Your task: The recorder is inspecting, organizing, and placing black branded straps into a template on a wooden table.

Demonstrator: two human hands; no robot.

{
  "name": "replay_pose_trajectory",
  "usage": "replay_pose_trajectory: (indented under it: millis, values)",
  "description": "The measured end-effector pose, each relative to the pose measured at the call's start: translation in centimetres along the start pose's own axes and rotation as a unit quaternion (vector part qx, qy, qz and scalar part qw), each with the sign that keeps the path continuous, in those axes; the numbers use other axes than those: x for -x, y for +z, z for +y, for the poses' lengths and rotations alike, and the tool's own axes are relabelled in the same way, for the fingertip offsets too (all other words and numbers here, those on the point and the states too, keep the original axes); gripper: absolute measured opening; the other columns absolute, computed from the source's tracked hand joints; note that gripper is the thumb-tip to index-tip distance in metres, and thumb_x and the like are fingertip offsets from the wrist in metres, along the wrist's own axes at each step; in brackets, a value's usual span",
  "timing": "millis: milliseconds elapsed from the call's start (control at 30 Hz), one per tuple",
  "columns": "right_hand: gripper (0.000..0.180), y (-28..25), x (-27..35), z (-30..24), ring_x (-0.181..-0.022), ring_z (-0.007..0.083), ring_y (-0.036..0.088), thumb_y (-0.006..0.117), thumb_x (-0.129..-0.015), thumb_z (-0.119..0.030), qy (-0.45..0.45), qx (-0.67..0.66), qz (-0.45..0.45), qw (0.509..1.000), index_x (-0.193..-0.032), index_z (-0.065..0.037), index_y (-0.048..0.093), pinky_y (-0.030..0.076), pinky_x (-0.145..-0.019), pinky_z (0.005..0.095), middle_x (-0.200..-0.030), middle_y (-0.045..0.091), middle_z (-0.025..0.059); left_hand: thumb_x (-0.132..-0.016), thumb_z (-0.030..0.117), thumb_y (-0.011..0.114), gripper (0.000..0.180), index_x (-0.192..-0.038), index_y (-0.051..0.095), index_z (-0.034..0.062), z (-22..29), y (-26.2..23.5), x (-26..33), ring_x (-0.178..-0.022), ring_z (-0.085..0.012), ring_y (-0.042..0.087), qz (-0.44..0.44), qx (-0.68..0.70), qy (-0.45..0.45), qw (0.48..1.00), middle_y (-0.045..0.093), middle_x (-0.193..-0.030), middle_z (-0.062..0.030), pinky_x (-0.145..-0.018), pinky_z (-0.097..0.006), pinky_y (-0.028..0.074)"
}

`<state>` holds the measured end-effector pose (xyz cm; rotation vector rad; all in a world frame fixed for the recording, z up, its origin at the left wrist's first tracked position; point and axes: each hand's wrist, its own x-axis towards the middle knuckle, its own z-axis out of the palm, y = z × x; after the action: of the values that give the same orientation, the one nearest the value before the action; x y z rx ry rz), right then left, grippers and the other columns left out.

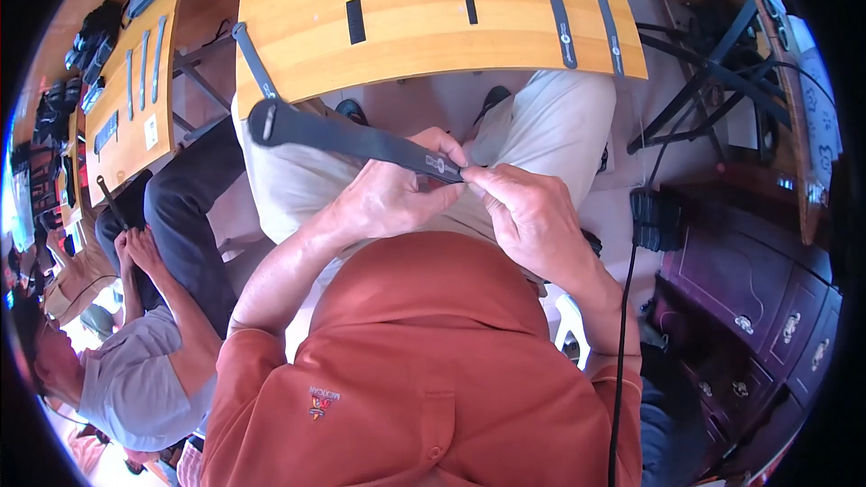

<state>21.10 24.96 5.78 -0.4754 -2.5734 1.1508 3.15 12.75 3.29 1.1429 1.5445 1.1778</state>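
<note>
A long dark grey strap (338,135) stretches over my lap, its wide rounded end with a slot pointing to the left. My left hand (392,194) is closed round the strap near its narrower, printed end. At the tip of that end, the thumb and fingers of my right hand (532,212) pinch the strap. Both hands are close together, just short of the table's front edge. Beyond them, a similar strap (256,63) lies at the left corner of the wooden table (406,45).
Two short black strips (356,21) and more dark straps (557,13) lie on the table. At the left, a co-worker's hands (137,248) hold a narrow dark strap beside another table (135,140). A black cable (625,307) hangs on my right, before a dark wooden cabinet (722,280).
</note>
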Motion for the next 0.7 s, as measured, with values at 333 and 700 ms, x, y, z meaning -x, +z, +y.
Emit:
replay_pose_trajectory:
  millis: [333,700]
  values:
    - [0.024,-0.3,0.0,0.9,-0.072,0.0370,0.068,0.067,-0.083,0.005,-0.008,-0.006,-0.064,0.998,-0.107,0.001,0.072,0.053,-0.063,0.0427,-0.085,0.069,0.0163,-0.082,0.000,0.063,0.022,-0.105,0.063,-0.0012,-0.1,-0.5,-0.2,-0.069,-0.0133,0.054,-0.079,-0.029,-0.028,0.996,0.058,-0.080,-0.0054,-0.062,-0.032,0.045]
    - [0.044,1.8,0.4,3.3,-0.065,0.0263,0.063,0.084,-0.077,0.002,-0.026,-0.135,0.023,0.990,-0.118,-0.008,0.071,0.050,-0.059,0.0357,-0.081,0.063,0.0087,-0.094,0.001,0.066,0.017,-0.110,0.062,-0.0003,-0.1,0.3,0.4,-0.083,-0.0056,0.054,-0.017,0.210,-0.145,0.967,0.060,-0.090,0.0011,-0.072,-0.026,0.045]
